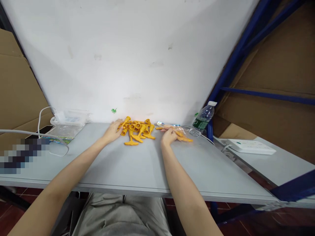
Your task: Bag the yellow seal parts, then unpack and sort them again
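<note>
A pile of yellow T-handled plastic pieces [138, 128] with hollow, cone-like ends lies against the back of the table. My left hand [113, 131] rests at the pile's left side, palm down, its fingers stretched out and touching the nearest pieces. To the right of the pile, my right hand [169, 135] is curled on a clear plastic bag [182, 130]. More yellow pieces [184, 139] of the same kind show in or under that bag. The fingertips of my right hand are partly hidden.
A clear plastic bottle [204, 116] with a green label leans at the back right, by a blue metal post. Clear packaging [70, 123] and a white cable [40, 123] lie at the left. A white power strip [251, 146] sits on the neighbouring surface. A white wall rises behind the table [128, 167].
</note>
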Available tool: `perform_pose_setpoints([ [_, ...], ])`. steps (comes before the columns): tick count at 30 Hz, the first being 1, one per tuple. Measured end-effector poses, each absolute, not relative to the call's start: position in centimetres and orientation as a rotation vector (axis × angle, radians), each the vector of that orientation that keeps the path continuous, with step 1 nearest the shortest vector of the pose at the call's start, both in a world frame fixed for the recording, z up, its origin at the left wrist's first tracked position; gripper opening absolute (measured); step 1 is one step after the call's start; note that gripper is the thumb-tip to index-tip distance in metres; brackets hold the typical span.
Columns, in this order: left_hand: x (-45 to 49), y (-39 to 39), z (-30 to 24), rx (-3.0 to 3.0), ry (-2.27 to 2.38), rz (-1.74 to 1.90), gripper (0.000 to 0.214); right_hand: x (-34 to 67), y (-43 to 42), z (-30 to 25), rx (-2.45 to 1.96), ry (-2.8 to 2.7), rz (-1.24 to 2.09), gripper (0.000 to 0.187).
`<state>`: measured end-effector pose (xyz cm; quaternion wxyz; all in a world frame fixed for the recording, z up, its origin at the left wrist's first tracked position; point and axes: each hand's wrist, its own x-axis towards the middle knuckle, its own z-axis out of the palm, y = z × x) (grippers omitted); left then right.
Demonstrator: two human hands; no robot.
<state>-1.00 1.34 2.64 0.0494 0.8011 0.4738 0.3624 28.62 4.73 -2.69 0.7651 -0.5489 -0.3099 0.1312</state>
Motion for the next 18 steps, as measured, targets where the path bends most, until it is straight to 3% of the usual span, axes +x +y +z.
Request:
perform_pose_setpoints([
  [4,3.9,-0.4,1.8,2.164,1.194,1.003,0.03,27.6,3.9,-1.1,-1.117,-0.62,0.276,0.03],
  [8,9.6,-1.3,0.8,1.52,1.045,0.777,0.023,27.3,3.1,0.5,-1.049,-0.608,0.302,0.027],
  [11,14.2,-1.2,0.4,1.122,0.909,0.657,0.033,27.5,2.5,1.5,-1.017,-0.585,0.305,0.025],
  [18,21.1,0.1,-0.1,0.48,0.723,0.998,0.066,28.2,0.6,3.7,-0.995,-0.568,0.347,0.026],
])
